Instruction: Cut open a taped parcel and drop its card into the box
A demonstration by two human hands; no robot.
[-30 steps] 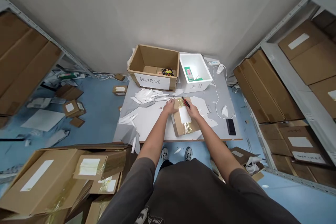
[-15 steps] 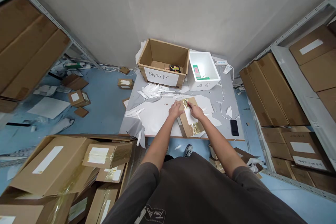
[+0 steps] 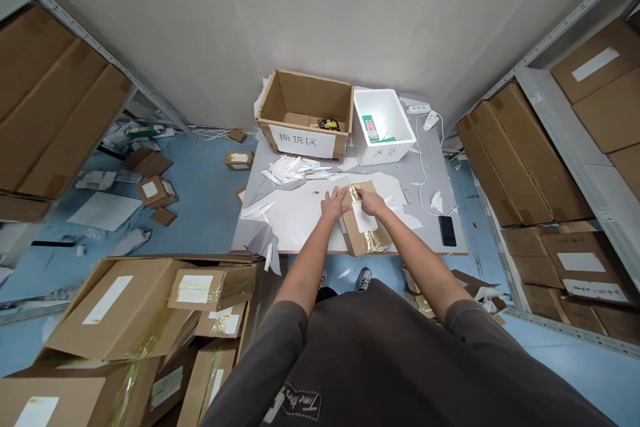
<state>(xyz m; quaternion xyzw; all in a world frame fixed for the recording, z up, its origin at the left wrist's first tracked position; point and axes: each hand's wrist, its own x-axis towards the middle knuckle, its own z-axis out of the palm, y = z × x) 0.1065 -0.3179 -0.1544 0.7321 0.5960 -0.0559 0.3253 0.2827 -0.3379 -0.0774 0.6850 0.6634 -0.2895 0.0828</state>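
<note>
A small taped cardboard parcel [image 3: 367, 239] with a white label lies on the grey table [image 3: 430, 177] in front of me. My left hand [image 3: 334, 203] lies flat with spread fingers on the parcel's far left corner. My right hand [image 3: 371, 201] is closed over the parcel's far end beside it; earlier frames showed a red-handled cutter in it, now too small to make out.
Behind the parcel stand an open cardboard box [image 3: 306, 113] with a printed label and a white foam box [image 3: 382, 127]. White paper scraps [image 3: 293, 170], a black phone [image 3: 447, 230] and a white cable [image 3: 425, 167] lie on the table. Cartons crowd the floor [image 3: 125, 320] and shelves [image 3: 560, 167].
My right hand has slid along the parcel's far end toward the left hand. The view has shifted slightly; the parcel stays in place.
</note>
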